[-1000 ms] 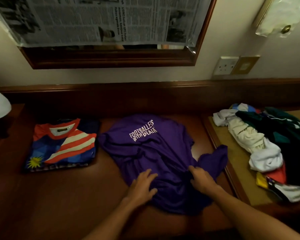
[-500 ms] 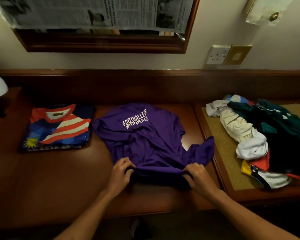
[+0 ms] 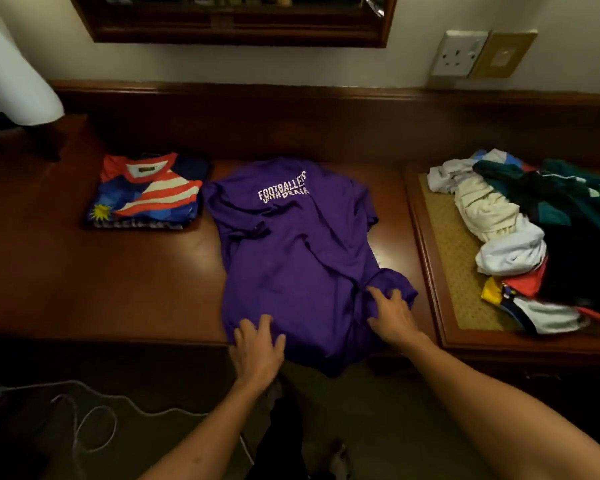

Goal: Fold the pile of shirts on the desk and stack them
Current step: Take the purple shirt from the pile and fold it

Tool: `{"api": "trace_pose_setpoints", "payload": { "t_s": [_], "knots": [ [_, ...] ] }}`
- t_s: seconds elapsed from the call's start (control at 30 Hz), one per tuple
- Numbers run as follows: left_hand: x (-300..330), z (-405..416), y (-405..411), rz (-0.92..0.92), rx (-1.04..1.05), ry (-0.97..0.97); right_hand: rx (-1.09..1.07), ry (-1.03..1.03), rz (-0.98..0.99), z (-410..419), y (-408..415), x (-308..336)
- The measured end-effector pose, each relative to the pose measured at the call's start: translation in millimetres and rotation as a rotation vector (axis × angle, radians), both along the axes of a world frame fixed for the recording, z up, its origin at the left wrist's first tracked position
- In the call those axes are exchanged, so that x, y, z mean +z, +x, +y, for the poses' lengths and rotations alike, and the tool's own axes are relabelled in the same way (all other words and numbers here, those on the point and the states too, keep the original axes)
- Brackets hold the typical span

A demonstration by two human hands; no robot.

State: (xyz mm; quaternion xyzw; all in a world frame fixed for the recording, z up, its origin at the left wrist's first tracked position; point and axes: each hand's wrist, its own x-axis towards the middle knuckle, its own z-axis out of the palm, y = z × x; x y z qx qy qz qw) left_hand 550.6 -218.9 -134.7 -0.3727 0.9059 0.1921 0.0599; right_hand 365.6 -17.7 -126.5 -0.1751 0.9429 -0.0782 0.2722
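A purple shirt [image 3: 291,258] with white lettering lies spread on the wooden desk [image 3: 101,282], its hem hanging over the front edge. My left hand [image 3: 257,351] rests flat on the shirt's lower left part, fingers spread. My right hand [image 3: 394,315] presses with straight fingers on the bunched lower right corner. A folded red, white and blue striped shirt [image 3: 146,194] sits at the left. A pile of unfolded shirts [image 3: 534,233] in white, cream, green and black lies at the right.
The pile rests on a woven mat [image 3: 454,271] set in the desk's raised right section. A white lampshade [image 3: 11,77] stands at the far left. A wall socket [image 3: 458,53] is above the desk. White cables [image 3: 84,417] lie on the floor below.
Both hands let go of the bunched hem they were gripping and now lie flat on the shirt, which is pulled toward me and hangs over the desk edge.
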Motion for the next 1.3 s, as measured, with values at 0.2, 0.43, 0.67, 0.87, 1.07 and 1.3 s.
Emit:
{"api": "trace_pose_setpoints", "payload": {
  "t_s": [0.2, 0.43, 0.67, 0.87, 1.07, 1.3],
  "knots": [
    [-30, 37, -6, 0.291, 1.184, 1.176, -0.311, -0.562, -0.138, 32, 44, 6],
    [-45, 17, 4, 0.321, 1.098, 1.429, -0.26, -0.16, -0.208, 111, 102, -14],
    [-43, -13, 79, 0.542, 1.149, 1.076, -0.482, -0.081, -0.143, 127, 94, -12],
    [-23, -33, 103, 0.637, 1.116, 1.211, -0.684, -0.364, 0.112, 58, 81, -1],
    [-2, -38, 84, 0.565, 1.037, 1.225, -1.043, -0.473, -0.156, -6, 90, -5],
    [-15, -54, 85, 0.404, 0.971, 0.741, -0.988, -0.5, -0.077, 43, 68, -12]
  ]
}}
